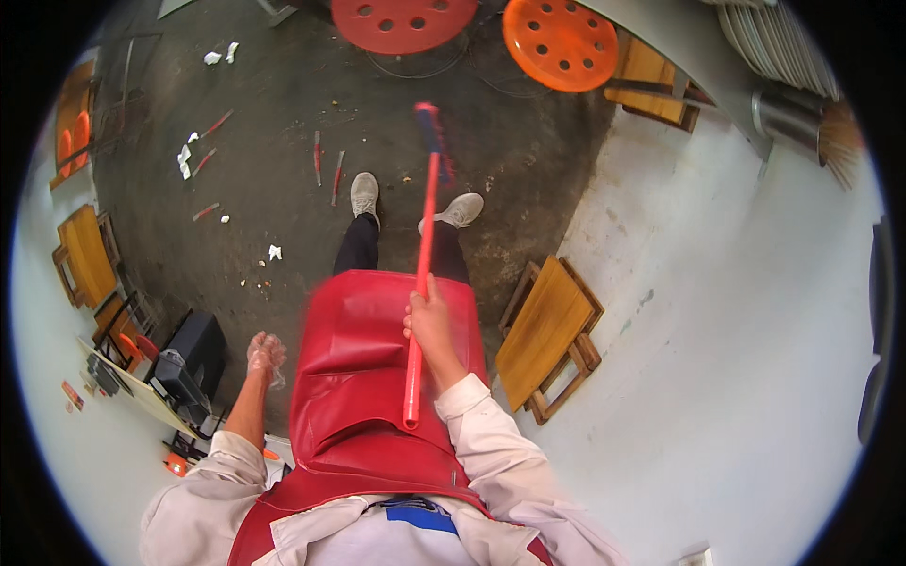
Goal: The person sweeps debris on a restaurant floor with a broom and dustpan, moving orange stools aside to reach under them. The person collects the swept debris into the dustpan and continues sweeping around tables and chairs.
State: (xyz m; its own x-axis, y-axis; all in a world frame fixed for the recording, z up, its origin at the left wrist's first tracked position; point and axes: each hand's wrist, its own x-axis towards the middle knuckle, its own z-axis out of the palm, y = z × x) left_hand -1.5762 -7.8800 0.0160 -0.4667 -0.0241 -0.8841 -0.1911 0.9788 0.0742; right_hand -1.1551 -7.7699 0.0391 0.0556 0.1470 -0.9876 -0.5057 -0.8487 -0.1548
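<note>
My right hand (429, 325) is wrapped around the red handle of a broom (427, 223), which slants up across my red apron (375, 339). The broom's blue and red bristled head (435, 141) is blurred, out by my shoes. Off to the left of the apron is my left hand (263, 354), its fingers curled and clear thin plastic about it. Whether that plastic is a glove or something held cannot be told. White crumpled tissues (185, 161) and several narrow red and clear wrappers (317, 157) lie on the dark floor (283, 92), left of the broom head.
A red stool (403, 25) and an orange stool (560, 44) stand ahead. Folded wooden stools lean at the right wall (548, 332) and left wall (86, 255). Stacked plates (778, 46) and a metal holder of chopsticks (789, 124) sit upper right. A black case (191, 354) is at left.
</note>
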